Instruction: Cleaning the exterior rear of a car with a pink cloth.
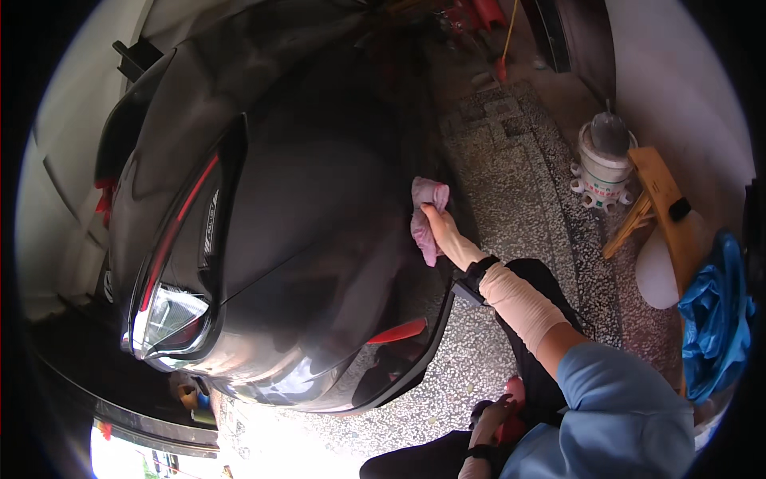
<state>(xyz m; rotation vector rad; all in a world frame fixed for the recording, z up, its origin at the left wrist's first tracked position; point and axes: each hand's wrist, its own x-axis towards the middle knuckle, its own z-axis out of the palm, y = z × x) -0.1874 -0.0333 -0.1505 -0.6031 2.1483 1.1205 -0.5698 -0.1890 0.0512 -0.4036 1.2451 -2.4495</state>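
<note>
Right hand: the right hand [444, 231] is closed around a bunched pink cloth [425, 217], which is pressed flat against the side of the scooter's body; the fingers are curled over the cloth's edge.
Right arm: a pale sleeve and a dark wristband [479, 274] are worn on the forearm, which is stretched up from the lower right.
Cloth position: the cloth is held at the right edge of the glossy dark panel [319, 207], about halfway along its length, just above the lower rim.
Left hand: the left hand [495, 415] is seen low in the view, by the lap; it appears to be closed on a small pink-red object [515, 391], though what the object is cannot be told.
Scooter: a dark scooter with a red trim line [179, 227] and a headlamp [169, 315] at its lower left corner is seen from above.
Done so far: the broad upper panel is judged to be largely wiped, since it shows a clean sheen with clear reflections.
Left to do: the lower rim, the red-accented underside [395, 331] and the front around the headlamp are judged still to need wiping; no dirt can be told for certain.
Surroundings: a white bucket [602, 172], a wooden stool [662, 203] and a blue plastic bag [718, 315] stand on the speckled floor [519, 184], well apart from the hand.
</note>
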